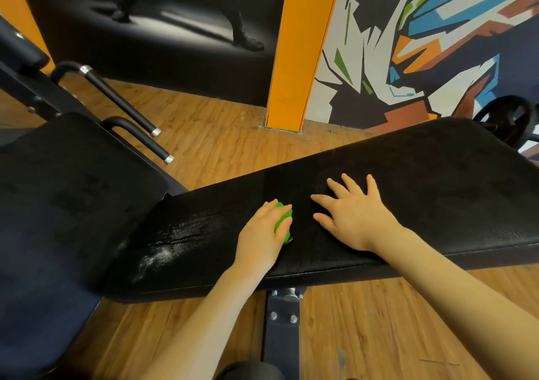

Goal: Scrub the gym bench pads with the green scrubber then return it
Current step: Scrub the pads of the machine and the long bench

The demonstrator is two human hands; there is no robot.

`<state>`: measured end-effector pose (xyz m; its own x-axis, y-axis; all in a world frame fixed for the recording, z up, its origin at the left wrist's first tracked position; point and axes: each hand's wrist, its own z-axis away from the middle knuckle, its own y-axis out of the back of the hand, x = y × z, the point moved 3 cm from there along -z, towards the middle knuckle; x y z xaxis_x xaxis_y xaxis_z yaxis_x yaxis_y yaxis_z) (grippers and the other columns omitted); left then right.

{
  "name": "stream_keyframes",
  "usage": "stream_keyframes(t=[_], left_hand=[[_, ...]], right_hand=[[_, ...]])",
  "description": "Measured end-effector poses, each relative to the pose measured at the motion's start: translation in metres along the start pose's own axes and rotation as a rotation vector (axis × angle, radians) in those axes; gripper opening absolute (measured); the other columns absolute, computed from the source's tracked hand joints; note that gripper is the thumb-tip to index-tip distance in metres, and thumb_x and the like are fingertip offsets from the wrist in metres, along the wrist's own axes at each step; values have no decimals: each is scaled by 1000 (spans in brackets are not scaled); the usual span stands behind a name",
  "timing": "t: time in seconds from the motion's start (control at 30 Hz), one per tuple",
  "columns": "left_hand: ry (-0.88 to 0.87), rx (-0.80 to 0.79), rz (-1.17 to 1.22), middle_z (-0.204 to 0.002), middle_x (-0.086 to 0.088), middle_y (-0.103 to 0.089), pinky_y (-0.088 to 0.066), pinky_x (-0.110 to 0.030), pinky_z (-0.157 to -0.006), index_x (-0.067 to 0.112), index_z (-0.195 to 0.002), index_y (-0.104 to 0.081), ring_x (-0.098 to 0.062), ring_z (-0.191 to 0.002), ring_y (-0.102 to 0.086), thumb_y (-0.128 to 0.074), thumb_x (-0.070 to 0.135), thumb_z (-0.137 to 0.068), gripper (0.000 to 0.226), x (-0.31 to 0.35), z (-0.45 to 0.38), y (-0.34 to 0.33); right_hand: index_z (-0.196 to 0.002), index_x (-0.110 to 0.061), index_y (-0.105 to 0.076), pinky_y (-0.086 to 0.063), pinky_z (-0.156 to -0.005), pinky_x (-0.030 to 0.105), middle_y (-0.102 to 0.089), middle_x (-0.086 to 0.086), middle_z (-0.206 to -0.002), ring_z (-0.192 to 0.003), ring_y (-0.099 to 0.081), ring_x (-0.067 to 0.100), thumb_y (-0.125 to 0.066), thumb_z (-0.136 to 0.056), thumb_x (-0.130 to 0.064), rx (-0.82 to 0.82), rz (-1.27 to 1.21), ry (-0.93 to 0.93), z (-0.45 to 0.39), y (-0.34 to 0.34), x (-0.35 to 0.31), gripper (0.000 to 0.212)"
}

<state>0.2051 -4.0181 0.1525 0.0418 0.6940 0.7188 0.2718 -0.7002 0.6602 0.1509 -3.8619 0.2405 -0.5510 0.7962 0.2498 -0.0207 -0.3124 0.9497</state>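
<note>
At the far left a second black pad (73, 181) sits tilted beside two black handles (128, 108). A wet sheen (178, 236) marks the left end of the long bench pad (437, 175). The left hand (259, 239) curls its fingers (284, 228) round the green scrubber (283, 221), pressing it onto the pad's middle. Just right, the right hand (355, 219) lies flat, fingers spread, holding nothing. An orange pillar (300, 53) stands beyond on the wood floor (227, 134).

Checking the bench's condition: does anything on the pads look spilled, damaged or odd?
Only a shiny wet streak on the long bench pad, left of the left hand holding the green scrubber. No visible damage.
</note>
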Motion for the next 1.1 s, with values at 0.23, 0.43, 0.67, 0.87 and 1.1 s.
stream_keyframes(t=[0.23, 0.43, 0.67, 0.87, 1.1], left_hand=[[-27, 46, 44, -151, 13, -38, -18, -10, -107, 33, -138, -51, -3, -143, -26, -49, 31, -99, 38, -9, 50, 5], [18, 36, 64, -153, 8, -37, -11, -12, -106, 29, -139, -51, -5, -145, -20, -45, 30, -101, 38, -9, 23, 2], [122, 29, 98, -152, -1, -40, -20, -27, -114, 25, -139, -51, -15, -145, -24, -45, 27, -103, 37, -23, -25, 1], [70, -38, 67, -154, 4, -37, -19, -26, -115, 29, -140, -49, -11, -145, -23, -47, 27, -102, 39, -28, -6, 9], [3, -12, 115, -152, 16, -33, -8, -4, -106, 34, -139, -48, 7, -140, -14, -48, 29, -101, 39, -39, 59, 17]], right_hand=[[-154, -38, -19, 2, -119, 57, -10, 7, -164, -151, 1, 32, -20, -102, -55, 20, 9, 9, 0, -3, -1, 54], [-154, -37, -19, 2, -119, 56, -9, 7, -164, -151, 0, 31, -21, -102, -54, 23, 12, 4, 1, -2, -3, 54], [-153, -38, -21, 1, -120, 56, -11, 7, -164, -151, -1, 30, -22, -102, -53, 26, 1, 2, 2, -1, -3, 53], [-153, -39, -21, 2, -119, 54, -11, 6, -164, -151, -1, 29, -22, -102, -53, 21, -16, -1, 3, 0, -3, 53], [-151, -42, -25, 0, -120, 54, -15, 2, -163, -151, -2, 27, -30, -101, -54, -7, -49, -18, 1, 3, -3, 52]])
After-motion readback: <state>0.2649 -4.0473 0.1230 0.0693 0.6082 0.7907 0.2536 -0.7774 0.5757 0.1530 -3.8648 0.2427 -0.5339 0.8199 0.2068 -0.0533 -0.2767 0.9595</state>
